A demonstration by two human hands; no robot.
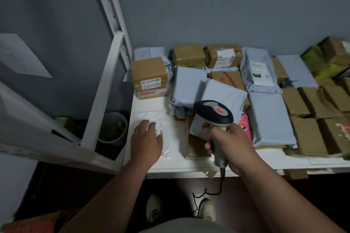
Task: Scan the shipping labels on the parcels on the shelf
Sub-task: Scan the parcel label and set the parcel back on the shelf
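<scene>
Right hand [230,143] clenches the corded scanner [216,117], nose toward 12 o'clock. Left hand [146,138] lies flat, fingers straight, pinning the clear flat parcel [151,132] at 9 o'clock, likely steadying its label. Shelf [178,164] behind holds grey mailers [269,119] and brown boxes [149,76], stacked, some labels hidden.

Dim, soft, edges blurred and warped

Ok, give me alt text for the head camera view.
The right hand grips a scanner over a white shelf while the left hand presses flat on a clear bag with a barcode label. Grey mailers and brown boxes crowd the shelf behind.
</scene>
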